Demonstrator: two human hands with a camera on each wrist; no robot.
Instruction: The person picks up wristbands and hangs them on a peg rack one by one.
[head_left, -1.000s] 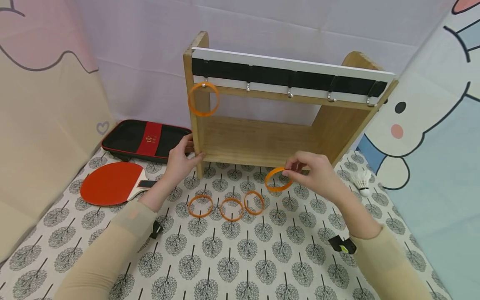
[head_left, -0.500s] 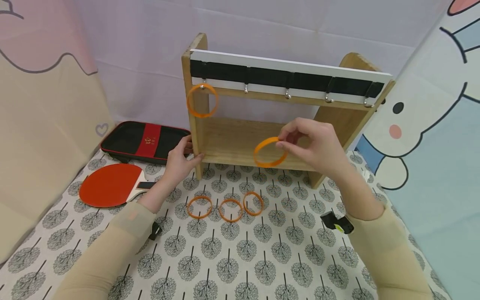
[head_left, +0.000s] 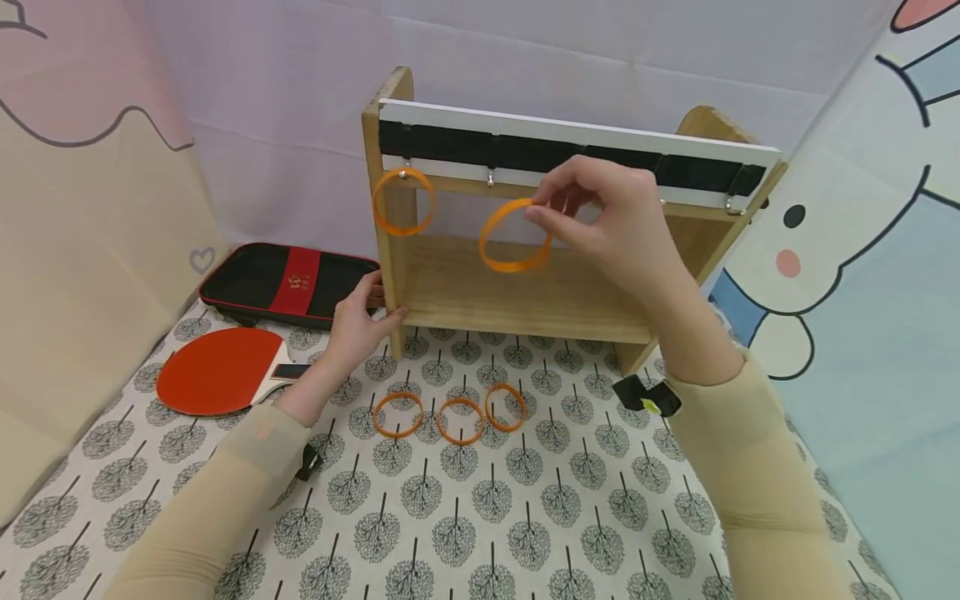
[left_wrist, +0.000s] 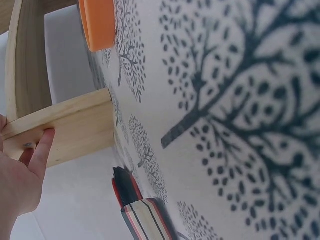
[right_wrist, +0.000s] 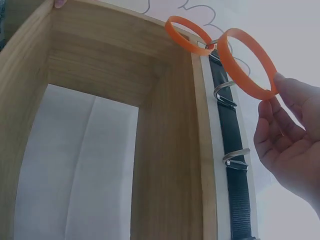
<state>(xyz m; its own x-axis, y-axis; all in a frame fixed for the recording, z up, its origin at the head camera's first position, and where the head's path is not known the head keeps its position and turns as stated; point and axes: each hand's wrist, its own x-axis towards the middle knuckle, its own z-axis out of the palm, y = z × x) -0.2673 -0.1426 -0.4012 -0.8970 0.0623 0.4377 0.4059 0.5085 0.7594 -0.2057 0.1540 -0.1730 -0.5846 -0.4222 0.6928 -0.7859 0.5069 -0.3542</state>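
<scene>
Right hand (head_left: pixel 607 217) pinches orange ring (head_left: pixel 515 236) | left hand (head_left: pixel 360 321) grips rack (head_left: pixel 517 287) post | right wrist view alone shows hooks (right_wrist: pixel 226 94).

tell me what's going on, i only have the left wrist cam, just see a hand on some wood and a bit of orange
Observer: The left hand holds the lower left post of a wooden rack.
Operator: and the other hand
Observer: The right hand pinches an orange ring just below the second hook.
Operator: anything hung yet
Observer: One ring hangs on the first hook; three rings lie on the tablecloth.
</scene>
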